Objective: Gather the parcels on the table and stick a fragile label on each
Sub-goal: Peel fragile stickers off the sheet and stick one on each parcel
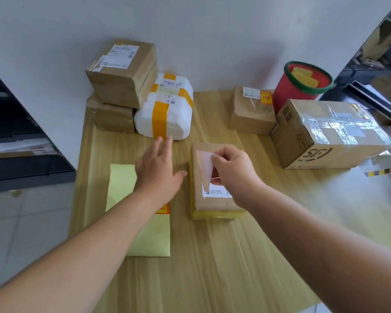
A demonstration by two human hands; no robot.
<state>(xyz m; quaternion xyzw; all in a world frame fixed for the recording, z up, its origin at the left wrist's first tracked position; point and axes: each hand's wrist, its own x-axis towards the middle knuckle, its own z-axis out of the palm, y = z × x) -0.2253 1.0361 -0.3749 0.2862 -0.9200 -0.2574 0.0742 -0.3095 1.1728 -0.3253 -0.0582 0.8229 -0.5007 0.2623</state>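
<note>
The right fingers (215,158) were pinched together on the upper corner of a pale label (204,171), thumb against forefinger. The right hand (233,172) held it hanging over the small brown parcel (212,205). The label's lower end reached down to the white slip on the parcel's top; I could not tell whether it had stuck. That parcel lay about the middle of the tabletop (212,263), its long side running toward the far edge.

The left fingers (165,144) were straight and spread, gripping nothing. The left hand (158,171) hovered palm down just left of the parcel, over the yellow backing sheet (121,190) near the left edge. I saw a red-orange sticker (164,209) on that sheet showing beside the forearm.

At the far-left corner two cardboard boxes (122,73) sat stacked, with a white foam box (167,114) bound in yellow tape touching them. Toward the far-right corner stood a small brown box (251,111) bearing a red sticker, and a large taped carton (325,134) just beside it. A red bin (303,86) stood behind them.
</note>
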